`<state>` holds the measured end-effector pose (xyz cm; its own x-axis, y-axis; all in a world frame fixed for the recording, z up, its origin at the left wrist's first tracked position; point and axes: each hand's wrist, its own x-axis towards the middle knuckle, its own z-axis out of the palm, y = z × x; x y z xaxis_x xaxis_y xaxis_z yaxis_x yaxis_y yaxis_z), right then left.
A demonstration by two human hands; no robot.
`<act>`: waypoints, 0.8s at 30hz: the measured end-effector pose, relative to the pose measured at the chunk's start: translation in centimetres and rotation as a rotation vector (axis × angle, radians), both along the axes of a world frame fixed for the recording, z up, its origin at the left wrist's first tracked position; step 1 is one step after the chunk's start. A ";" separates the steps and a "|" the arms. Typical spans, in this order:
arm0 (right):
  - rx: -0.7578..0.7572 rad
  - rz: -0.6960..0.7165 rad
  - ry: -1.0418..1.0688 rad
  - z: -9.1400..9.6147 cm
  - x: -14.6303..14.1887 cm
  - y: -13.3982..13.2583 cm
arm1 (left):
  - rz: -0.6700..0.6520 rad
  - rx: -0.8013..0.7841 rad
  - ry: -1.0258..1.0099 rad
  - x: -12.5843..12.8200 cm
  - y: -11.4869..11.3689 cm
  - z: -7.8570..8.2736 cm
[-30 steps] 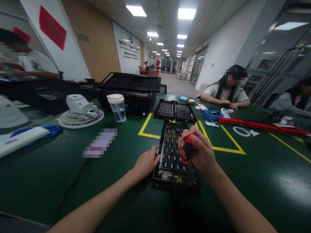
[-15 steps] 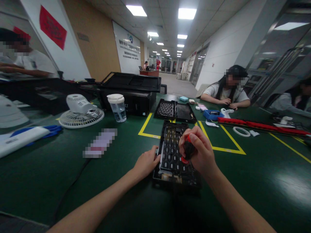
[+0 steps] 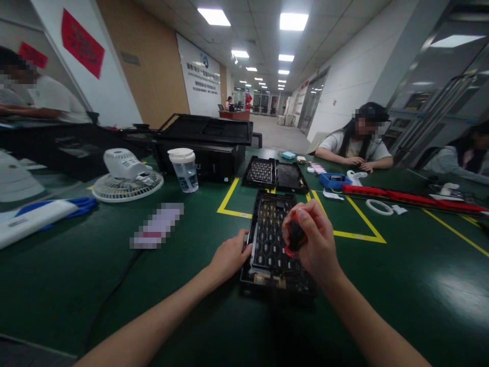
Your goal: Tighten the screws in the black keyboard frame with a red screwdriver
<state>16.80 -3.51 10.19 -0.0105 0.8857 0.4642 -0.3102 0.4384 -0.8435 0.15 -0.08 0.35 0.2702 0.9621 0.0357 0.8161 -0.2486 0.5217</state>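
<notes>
A black open casing [image 3: 267, 239] with a honeycomb-like inside lies on the green table in front of me. My left hand [image 3: 229, 257] rests against its left edge, fingers curled on the rim. My right hand [image 3: 313, 242] is closed round a red and black screwdriver handle [image 3: 294, 235], held upright over the right part of the casing. The tool's tip is hidden behind my hand.
Beyond lie two more black casing halves [image 3: 275, 174], a large black case [image 3: 208, 142], a plastic cup [image 3: 184, 169], a white fan [image 3: 128, 176] and a blue tray [image 3: 335, 180]. Yellow tape lines [image 3: 346, 233] mark the table. Other people sit at the right and left.
My right hand has shifted slightly on the screwdriver handle, as if turning it. The left hand and the casing stay where they were.
</notes>
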 end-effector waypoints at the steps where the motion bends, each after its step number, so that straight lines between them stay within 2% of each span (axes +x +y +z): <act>1: 0.000 -0.017 -0.004 0.0 -0.1 -0.1 | 0.001 -0.005 0.004 0.0 0.0 0.0; 16: -0.035 -0.258 -0.079 -0.2 -0.2 -0.8 | 0.011 -0.030 0.019 0.2 0.0 0.1; 24: -0.016 -0.327 -0.074 -0.2 -0.3 -1.0 | -0.001 -0.028 0.006 0.2 0.1 0.1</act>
<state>16.55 -4.51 9.98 0.2423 0.8549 0.4587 -0.0928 0.4910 -0.8662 0.33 -0.03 0.48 0.2712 0.9625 0.0072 0.8192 -0.2347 0.5232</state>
